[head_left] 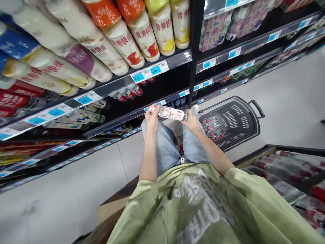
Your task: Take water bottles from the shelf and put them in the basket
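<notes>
I hold a clear plastic bottle (172, 113) with a red-and-white label and a pink cap, lying sideways in front of my knees. My left hand (151, 119) grips its cap end. My right hand (191, 122) is closed around its base end. Both hands are just in front of a low shelf (132, 115) that carries similar bottles.
Black store shelving (162, 66) with blue price tags holds large milk-drink bottles above. A black shopping basket (232, 122) with red-capped bottles stands on the floor to my right. Shrink-wrapped packs of bottles (286, 179) lie at the lower right. A cardboard box (114, 206) sits near my left.
</notes>
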Available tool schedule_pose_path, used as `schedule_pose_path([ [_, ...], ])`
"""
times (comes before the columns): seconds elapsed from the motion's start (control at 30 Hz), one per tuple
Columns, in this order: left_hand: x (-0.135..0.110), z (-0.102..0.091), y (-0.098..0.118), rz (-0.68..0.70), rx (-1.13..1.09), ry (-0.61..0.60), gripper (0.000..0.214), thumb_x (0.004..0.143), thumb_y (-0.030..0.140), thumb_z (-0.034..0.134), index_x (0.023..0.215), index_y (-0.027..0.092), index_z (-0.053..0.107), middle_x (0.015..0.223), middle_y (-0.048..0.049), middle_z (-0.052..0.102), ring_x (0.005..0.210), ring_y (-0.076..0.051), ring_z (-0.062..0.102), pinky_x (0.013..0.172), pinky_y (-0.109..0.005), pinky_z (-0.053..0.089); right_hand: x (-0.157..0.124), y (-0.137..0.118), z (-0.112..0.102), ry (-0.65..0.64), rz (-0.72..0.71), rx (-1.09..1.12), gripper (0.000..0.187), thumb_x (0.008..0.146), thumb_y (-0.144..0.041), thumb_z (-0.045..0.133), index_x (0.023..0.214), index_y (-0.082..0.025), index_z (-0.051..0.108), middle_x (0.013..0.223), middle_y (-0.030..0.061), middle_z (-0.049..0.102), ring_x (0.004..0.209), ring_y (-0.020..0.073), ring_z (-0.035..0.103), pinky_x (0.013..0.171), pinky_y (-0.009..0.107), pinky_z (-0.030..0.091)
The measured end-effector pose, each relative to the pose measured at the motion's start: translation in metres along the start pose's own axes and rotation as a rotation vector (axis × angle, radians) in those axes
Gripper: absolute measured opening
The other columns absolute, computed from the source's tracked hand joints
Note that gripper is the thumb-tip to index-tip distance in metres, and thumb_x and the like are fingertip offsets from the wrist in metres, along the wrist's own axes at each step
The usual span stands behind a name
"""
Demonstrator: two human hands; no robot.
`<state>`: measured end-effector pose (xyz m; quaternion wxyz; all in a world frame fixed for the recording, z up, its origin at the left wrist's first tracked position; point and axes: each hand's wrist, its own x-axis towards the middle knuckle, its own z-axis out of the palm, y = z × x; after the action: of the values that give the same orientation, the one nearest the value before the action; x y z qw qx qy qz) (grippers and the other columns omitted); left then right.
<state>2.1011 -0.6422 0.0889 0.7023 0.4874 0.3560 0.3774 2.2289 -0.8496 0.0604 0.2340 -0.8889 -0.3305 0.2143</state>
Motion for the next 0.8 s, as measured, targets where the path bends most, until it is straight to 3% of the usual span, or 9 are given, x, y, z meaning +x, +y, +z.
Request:
schedule_pose_path([
  [0.17, 0.002, 0.0, 0.002, 0.006, -0.027, 0.021, 0.04, 0.073, 0.029, 0.094, 0.104, 0.028, 0.069, 0.098, -0.0008, 0.076, 0.112, -0.025, 0.078, 0.106, -0.037, 0.06, -0.003, -0.013, -0.003, -0.068, -0.005, -0.127, 0.062, 0.103, -0.037, 0.074, 0.158, -0.015, 0.057, 0.14, 0.0199, 0.075, 0.122, 0.0382, 0.075, 0.105, 0.047, 0.059],
  [0.27, 0.0, 0.002, 0.009, -0.014, -0.016, 0.056, 0.038, 0.072, 0.026, 0.086, 0.104, 0.028, 0.065, 0.093, 0.0007, 0.07, 0.109, -0.023, 0.076, 0.102, -0.034, 0.058, -0.004, -0.017, -0.002, -0.084, -0.034, -0.152, 0.061, 0.104, -0.036, 0.072, 0.16, -0.016, 0.058, 0.148, 0.0209, 0.071, 0.122, 0.0376, 0.074, 0.107, 0.049, 0.059],
  [0.47, -0.013, 0.004, 0.029, -0.077, -0.194, 0.035, 0.033, 0.069, 0.022, 0.071, 0.1, 0.026, 0.065, 0.075, 0.0037, 0.047, 0.075, -0.018, 0.061, 0.084, -0.031, 0.056, -0.005, -0.018, -0.003, -0.089, -0.086, -0.152, 0.064, 0.104, -0.029, 0.072, 0.166, -0.02, 0.058, 0.156, 0.0181, 0.066, 0.12, 0.0344, 0.074, 0.105, 0.046, 0.061],
  [0.63, -0.02, 0.008, 0.036, -0.068, -0.274, 0.022, 0.014, 0.083, 0.033, 0.068, 0.092, 0.024, 0.063, 0.063, 0.0068, 0.026, 0.055, -0.016, 0.038, 0.081, -0.034, 0.056, -0.008, -0.02, -0.004, -0.127, -0.151, -0.185, 0.073, 0.1, -0.025, 0.076, 0.17, -0.023, 0.056, 0.162, 0.0178, 0.06, 0.117, 0.0329, 0.074, 0.106, 0.047, 0.062],
  [0.8, -0.02, 0.008, 0.037, -0.084, -0.271, 0.004, 0.021, 0.091, 0.04, 0.068, 0.085, 0.023, 0.058, 0.058, 0.0083, 0.023, 0.05, -0.014, 0.033, 0.077, -0.032, 0.055, -0.009, -0.021, -0.004, -0.138, -0.144, -0.207, 0.071, 0.1, -0.028, 0.078, 0.168, -0.021, 0.058, 0.164, 0.0191, 0.061, 0.12, 0.0334, 0.074, 0.105, 0.047, 0.062],
])
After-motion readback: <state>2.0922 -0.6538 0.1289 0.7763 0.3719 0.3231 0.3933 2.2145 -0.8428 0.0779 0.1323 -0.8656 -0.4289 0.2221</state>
